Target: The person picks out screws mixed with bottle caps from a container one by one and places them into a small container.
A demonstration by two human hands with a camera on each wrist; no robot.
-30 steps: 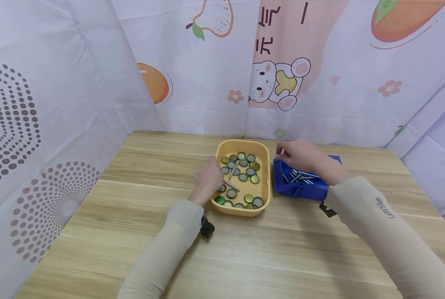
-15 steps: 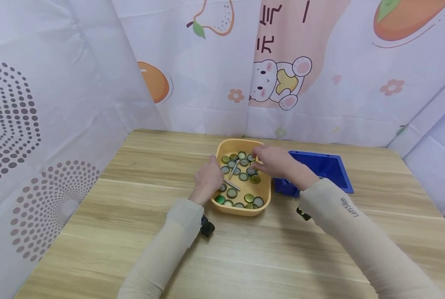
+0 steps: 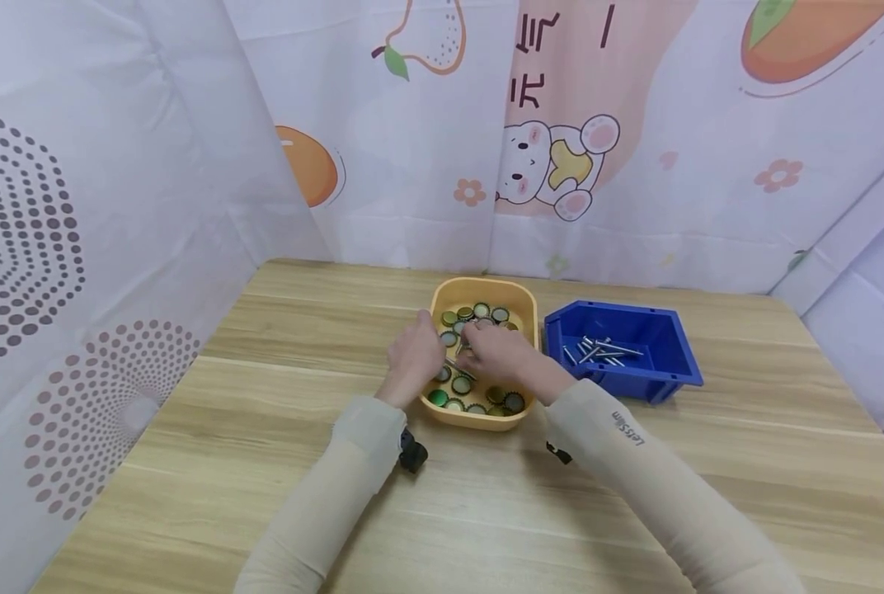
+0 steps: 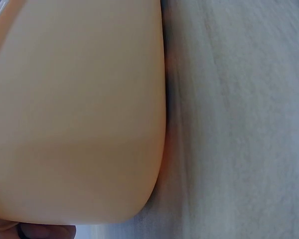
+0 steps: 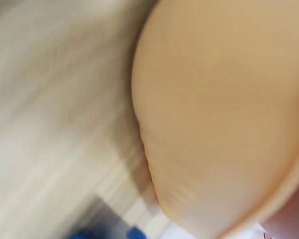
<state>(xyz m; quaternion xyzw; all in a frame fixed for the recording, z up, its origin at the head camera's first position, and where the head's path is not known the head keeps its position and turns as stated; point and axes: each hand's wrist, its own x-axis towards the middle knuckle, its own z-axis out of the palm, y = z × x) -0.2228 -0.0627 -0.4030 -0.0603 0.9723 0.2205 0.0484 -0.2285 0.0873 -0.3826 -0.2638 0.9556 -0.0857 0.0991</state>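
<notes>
A yellow plastic box (image 3: 486, 422) holds several bottle caps (image 3: 461, 384) and silver metal rods (image 3: 460, 369). At its left side my left hand (image 3: 416, 355) grips the rim; in the left wrist view a bit of a finger shows at the lower left, past the box wall (image 4: 79, 114). My right hand (image 3: 503, 351) reaches over the right rim into the box, thumb and fingers apart around one rod, covering some caps. The right wrist view shows mostly the box's outer wall (image 5: 219, 99), with a little of the hand at the lower right.
Just right of the box stands a blue open-front bin (image 3: 653, 334) with several thin metal rods (image 3: 598, 350) inside. Both stand on a wood-grain table (image 3: 323, 330). Behind it hangs a printed curtain (image 3: 412, 231).
My right hand has moved left from over the blue bin into the yellow box, uncovering the bin. My left hand stays at the box's left rim.
</notes>
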